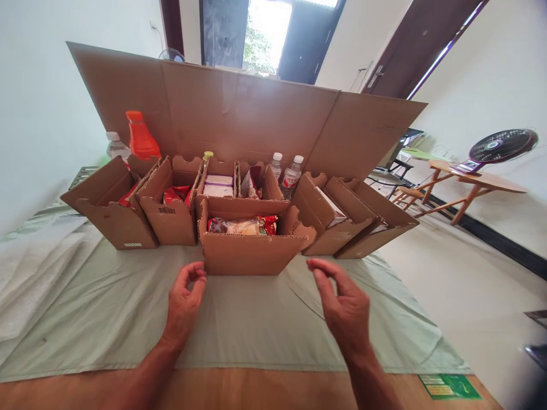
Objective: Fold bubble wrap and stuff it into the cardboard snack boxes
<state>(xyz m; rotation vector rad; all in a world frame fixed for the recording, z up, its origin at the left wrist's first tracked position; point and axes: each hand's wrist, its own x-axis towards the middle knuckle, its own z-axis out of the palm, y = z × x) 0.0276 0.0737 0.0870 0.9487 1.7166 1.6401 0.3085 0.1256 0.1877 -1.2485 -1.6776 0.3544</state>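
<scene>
Evidently both of my hands are empty, their fingers loosely curled and bent apart from the thumbs. My left hand (183,304) is at the lower left corner of the front cardboard box (243,256); I cannot tell whether it touches. My right hand (348,310) hangs just beyond the box's right side, apart from it. The box stands upright on the green cloth (256,324) over the surface (239,390), a packet (245,226) inside, before a row of other cardboard boxes.
</scene>
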